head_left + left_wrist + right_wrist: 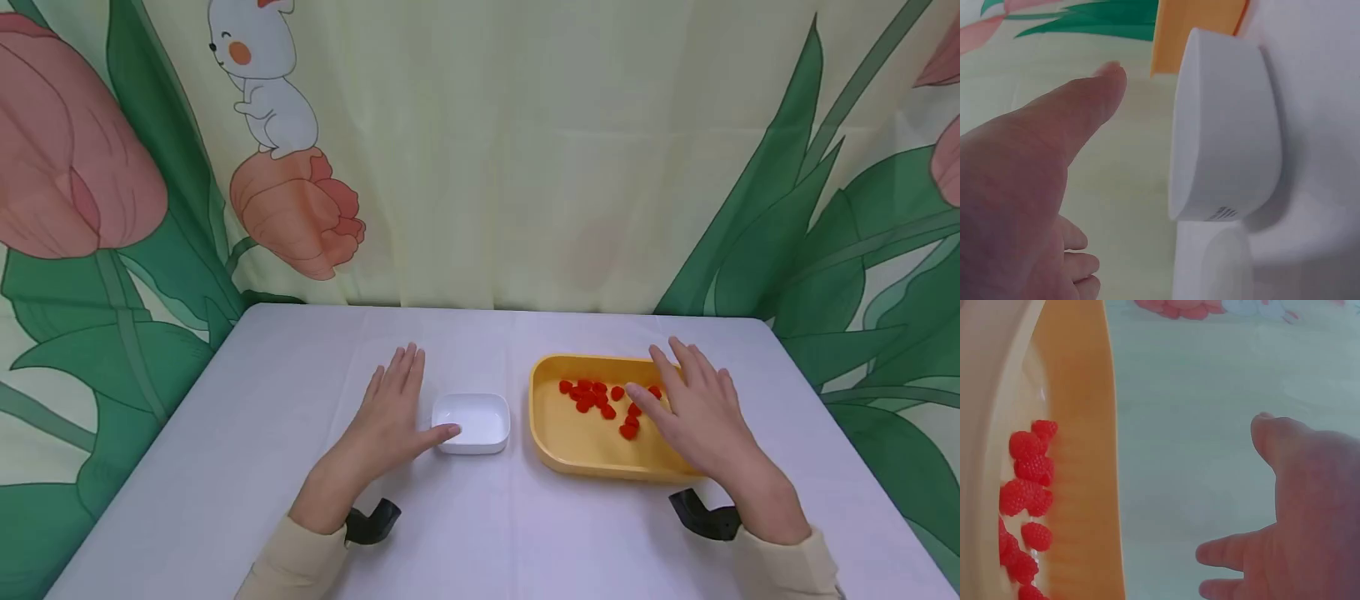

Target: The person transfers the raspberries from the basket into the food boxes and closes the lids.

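My left hand (pixel 390 421) is held with fingers straight just left of a small white bowl (pixel 474 443); its thumb overlaps the bowl's left rim in the head view. In the left wrist view the thumb (pixel 1094 94) stands apart from the bowl (pixel 1235 131). Over the right part of a yellow tray (pixel 551 454) hovers my right hand (pixel 701 412), fingers spread and holding nothing. Several red raspberries (pixel 592 396) lie loose in the tray, some perhaps hidden behind that hand. The right wrist view shows raspberries (pixel 1034 467) beside the tray's wall (pixel 1085 456), away from the fingers.
A white cloth covers the table (pixel 465 533). Behind its far edge hangs a curtain (pixel 510 167) printed with tulips and a white rabbit. Black wrist mounts (pixel 372 522) sit on both forearms, below beige sleeves' cuffs. The bowl stands left of the tray with a narrow gap between.
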Tool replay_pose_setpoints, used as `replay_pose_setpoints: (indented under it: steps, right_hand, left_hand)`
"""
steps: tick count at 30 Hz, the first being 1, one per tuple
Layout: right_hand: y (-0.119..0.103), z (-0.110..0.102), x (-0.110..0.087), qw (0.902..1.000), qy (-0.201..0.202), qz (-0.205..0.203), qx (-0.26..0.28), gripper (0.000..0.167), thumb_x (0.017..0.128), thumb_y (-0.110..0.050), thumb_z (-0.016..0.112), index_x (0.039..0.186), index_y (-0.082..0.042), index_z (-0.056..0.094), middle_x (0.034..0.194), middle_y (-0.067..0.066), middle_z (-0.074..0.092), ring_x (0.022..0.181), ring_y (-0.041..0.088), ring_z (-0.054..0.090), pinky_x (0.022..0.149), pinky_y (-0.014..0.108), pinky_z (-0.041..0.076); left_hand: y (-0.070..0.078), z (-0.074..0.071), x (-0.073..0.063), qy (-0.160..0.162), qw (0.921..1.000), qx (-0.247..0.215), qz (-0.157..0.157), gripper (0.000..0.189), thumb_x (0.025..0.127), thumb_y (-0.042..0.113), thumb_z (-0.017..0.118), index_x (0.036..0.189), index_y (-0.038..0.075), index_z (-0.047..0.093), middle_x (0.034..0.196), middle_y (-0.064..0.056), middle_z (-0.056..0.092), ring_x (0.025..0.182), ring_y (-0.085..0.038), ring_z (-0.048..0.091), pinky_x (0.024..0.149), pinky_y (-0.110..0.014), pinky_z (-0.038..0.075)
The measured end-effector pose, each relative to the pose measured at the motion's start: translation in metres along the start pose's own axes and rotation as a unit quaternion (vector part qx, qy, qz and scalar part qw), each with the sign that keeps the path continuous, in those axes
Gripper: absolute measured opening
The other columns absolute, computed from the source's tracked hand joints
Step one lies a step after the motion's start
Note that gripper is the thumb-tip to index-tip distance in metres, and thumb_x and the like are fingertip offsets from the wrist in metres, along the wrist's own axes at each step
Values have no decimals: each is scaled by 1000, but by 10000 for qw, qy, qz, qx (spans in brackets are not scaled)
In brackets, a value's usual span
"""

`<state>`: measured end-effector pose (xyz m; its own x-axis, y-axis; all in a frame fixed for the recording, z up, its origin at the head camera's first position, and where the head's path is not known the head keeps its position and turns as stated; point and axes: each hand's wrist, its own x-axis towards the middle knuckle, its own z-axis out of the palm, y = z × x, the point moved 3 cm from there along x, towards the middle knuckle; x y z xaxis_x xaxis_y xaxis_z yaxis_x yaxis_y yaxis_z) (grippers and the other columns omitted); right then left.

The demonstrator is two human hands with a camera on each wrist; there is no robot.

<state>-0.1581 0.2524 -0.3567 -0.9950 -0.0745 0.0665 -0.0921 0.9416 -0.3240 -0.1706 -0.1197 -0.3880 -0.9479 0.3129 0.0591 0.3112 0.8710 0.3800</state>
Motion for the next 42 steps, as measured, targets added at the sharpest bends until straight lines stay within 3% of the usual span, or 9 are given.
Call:
replay_pose_setpoints:
  steps: [10,15,23,30,36,42]
  right_hand:
    - [2,5,0,9993,99,31,362,82,98,-58,45,155,-3,25,160,29,14,146,52,9,112,76,5]
    - [0,9,-4,9987,121,49,491,81,98,-58,46,155,-5,27,160,27,19,144,51,16,111,76,15]
    - [-5,13,-2,9978,-85,200,624,79,96,-52,55,154,-4,29,158,25,26,142,49,26,106,72,33]
    - [-3,11,2,9961,-145,396,781,56,99,-29,57,145,1,43,148,27,41,135,46,38,106,65,39]
    - [-3,12,4,9957,-129,346,851,39,98,-17,60,132,1,58,129,23,59,116,40,55,96,56,52]
    - [-4,14,13,9965,-425,302,651,34,96,-17,63,125,2,64,117,19,67,102,31,60,90,50,57]
  left_hand:
    - [3,29,-3,-518,9979,-382,-84,122,75,58,79,157,-2,13,166,-18,14,155,-34,12,125,-53,13]
    - [5,36,-2,-690,9963,-509,-25,114,77,49,82,156,-3,18,163,-21,23,152,-34,22,124,-50,18]
    - [7,37,0,-382,9985,-372,85,95,82,34,81,152,-4,30,157,-21,36,146,-37,35,119,-52,30]
    - [14,36,10,-402,9983,-402,106,93,81,32,82,150,-6,33,155,-23,38,146,-38,35,119,-52,30]
    - [17,34,16,-539,9980,-312,-141,92,80,33,83,149,-5,35,153,-23,41,144,-38,38,118,-51,32]
    - [19,35,20,-389,9990,-187,-69,90,78,32,85,146,-5,40,150,-24,45,141,-38,42,117,-51,33]
